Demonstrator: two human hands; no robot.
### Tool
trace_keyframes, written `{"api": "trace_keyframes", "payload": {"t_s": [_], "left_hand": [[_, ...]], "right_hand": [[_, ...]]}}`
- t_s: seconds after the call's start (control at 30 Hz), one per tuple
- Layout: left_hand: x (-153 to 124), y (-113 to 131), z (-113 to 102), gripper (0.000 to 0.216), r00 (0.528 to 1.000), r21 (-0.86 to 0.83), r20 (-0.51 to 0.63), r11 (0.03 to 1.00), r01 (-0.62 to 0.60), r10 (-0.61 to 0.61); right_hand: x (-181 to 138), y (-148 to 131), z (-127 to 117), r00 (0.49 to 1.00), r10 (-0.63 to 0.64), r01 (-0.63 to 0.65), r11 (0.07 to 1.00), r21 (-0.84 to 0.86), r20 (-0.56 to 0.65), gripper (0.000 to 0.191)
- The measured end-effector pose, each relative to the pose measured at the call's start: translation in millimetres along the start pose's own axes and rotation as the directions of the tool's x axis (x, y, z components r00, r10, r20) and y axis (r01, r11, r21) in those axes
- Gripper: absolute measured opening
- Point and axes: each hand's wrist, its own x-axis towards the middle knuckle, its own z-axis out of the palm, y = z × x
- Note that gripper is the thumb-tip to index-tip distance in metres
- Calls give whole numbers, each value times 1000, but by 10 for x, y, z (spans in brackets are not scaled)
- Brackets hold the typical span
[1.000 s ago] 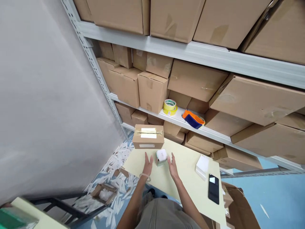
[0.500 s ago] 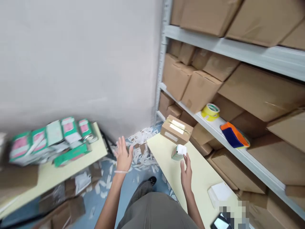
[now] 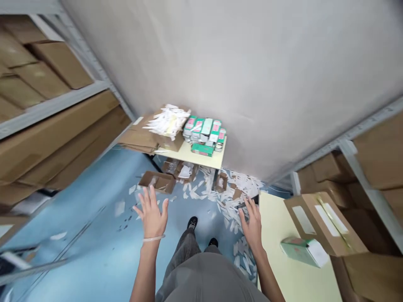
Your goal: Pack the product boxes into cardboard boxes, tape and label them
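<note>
My left hand (image 3: 153,216) is held over the blue floor with its fingers spread, holding nothing; a pale band circles the wrist. My right hand (image 3: 252,222) is open too, beside the near left edge of the pale yellow table (image 3: 270,209). On that table lies a green-and-white small box (image 3: 304,251), apart from my right hand. Behind it sits a taped brown carton (image 3: 327,222) with white labels. Farther off, a second table (image 3: 201,158) carries several green, pink and white boxes (image 3: 206,129) and a carton heaped with white paper strips (image 3: 170,119).
White paper scraps (image 3: 239,188) litter the blue floor (image 3: 94,235). Open cartons (image 3: 157,181) stand on the floor near the far table. Shelving with brown boxes rises at left (image 3: 59,100) and right (image 3: 371,159). A grey wall (image 3: 239,75) closes the far side.
The view has swung left, so the far table now sits near the middle and the right table has shifted right. My right hand is now away from the small box.
</note>
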Motion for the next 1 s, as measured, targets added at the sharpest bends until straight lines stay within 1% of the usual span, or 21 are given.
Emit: {"api": "trace_keyframes", "payload": {"t_s": [0.1,0.2,0.3,0.43,0.5,0.57,0.67,0.73,0.83,0.93,1.0], "left_hand": [[35,-464,-177,73,986,19,-64,987,156,-155],[195,-878,-243,74,965,7,-87,968,249,-248],[521,-1281,-349,75,961,6,-101,965,261,-259],[1069,-1812,-609,75,961,53,-154,969,242,-232],[1322,-2058,-727,75,958,86,-173,965,246,-229],[1545,-2274,-790,74,954,113,-182,958,262,-240],[1835,-2522,-749,74,941,108,-188,946,304,-281],[2025,-2627,-643,75,931,86,-178,937,338,-320],[2345,-2702,-438,76,907,55,-169,915,400,-387],[2718,-2750,-273,76,888,33,-176,899,436,-424],[2984,-2818,-195,74,895,41,-166,904,425,-413]], "right_hand": [[338,-429,318,993,-116,116,993,-7,8,50],[637,-850,678,986,-168,168,986,6,-1,51],[841,-1237,1116,983,-185,185,982,29,-12,53],[968,-1782,1750,987,-161,161,984,79,-14,57],[1015,-2047,2024,988,-157,156,983,99,5,58],[1095,-2258,2241,983,-177,171,980,106,44,58],[1334,-2423,2471,977,-199,193,977,88,75,59],[1573,-2460,2593,981,-187,183,980,77,54,60],[1988,-2543,2775,985,-172,170,982,78,28,60],[2369,-2783,2982,980,-194,190,979,78,45,58],[2570,-3025,3134,972,-224,218,973,80,69,57]]}}
